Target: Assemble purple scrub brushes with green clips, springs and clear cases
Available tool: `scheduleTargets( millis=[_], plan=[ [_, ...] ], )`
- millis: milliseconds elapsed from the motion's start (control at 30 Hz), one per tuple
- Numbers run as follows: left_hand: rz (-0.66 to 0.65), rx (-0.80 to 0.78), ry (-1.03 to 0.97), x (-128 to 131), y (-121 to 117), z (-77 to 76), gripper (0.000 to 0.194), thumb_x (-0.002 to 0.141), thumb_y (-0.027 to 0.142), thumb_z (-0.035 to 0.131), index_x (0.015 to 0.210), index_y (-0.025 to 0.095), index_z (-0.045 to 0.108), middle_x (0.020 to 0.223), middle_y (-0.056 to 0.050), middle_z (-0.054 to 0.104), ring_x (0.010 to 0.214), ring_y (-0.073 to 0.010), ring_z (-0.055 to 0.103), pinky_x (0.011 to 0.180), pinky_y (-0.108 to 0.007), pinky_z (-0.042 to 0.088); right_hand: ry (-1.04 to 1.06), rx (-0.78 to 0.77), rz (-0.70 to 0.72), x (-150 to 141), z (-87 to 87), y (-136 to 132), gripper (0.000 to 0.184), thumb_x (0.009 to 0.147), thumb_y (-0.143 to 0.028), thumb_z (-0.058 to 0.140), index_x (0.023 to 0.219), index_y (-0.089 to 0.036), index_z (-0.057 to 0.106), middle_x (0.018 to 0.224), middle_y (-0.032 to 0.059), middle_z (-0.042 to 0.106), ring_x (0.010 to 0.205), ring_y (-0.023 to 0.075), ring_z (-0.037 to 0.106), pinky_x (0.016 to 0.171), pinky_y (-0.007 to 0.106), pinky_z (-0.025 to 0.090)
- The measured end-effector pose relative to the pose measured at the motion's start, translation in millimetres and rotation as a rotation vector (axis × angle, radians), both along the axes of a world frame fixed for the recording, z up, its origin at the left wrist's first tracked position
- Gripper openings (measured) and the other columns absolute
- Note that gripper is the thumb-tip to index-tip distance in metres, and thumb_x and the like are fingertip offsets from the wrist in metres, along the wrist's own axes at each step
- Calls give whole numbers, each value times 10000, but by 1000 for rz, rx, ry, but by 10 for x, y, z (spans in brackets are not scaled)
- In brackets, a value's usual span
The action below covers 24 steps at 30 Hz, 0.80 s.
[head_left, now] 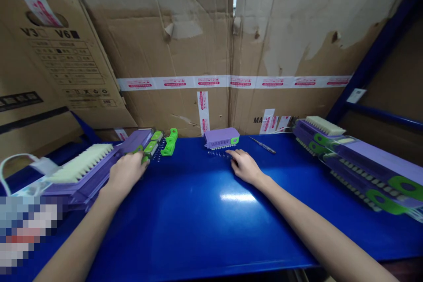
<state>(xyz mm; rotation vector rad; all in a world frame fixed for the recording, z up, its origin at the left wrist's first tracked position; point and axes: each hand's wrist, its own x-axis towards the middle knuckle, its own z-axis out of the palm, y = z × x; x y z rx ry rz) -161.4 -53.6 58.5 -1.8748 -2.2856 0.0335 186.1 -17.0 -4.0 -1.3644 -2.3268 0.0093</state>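
My left hand (127, 171) is at the left of the blue table, its fingers curled down by the green-ended parts (152, 144) and the purple housing (136, 139). What its fingertips grip is hidden. Beside those parts are dark coil springs (159, 152) and a bright green plastic bracket (169, 142). Near the middle, my right hand (245, 166) rests low over the table, fingers bent and closed at the right end of a thin coil spring (218, 154). Just behind that spring sits a purple block with a green end and a toothed lower edge (222, 138).
A screwdriver (264, 146) lies right of the purple block. Purple units with pale bristle-like tops are stacked at the left (82, 165) and right (360, 158). A white cable (15, 157) loops at the far left. Cardboard (172, 53) walls the back; a blue frame (373, 53) stands right.
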Motion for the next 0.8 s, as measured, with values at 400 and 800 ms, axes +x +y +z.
scheduleTargets(
  millis=[400,800],
  plan=[
    [90,-46,-131,-25,23,16,451,804,400,376,1074,153,639,1030,-216,662,941,-403,625,718,-435,483,13,2,-1,-1,-15,7,415,846,-114,427,1246,-150,533,1009,101,641,926,214,557,803,317,412],
    [81,66,-58,-9,-41,64,422,784,206,391,1135,149,618,987,-219,669,878,-384,643,696,-435,478,23,-7,8,0,-6,5,420,842,-111,429,1248,-143,531,1005,103,643,925,217,562,797,317,422]
  ],
)
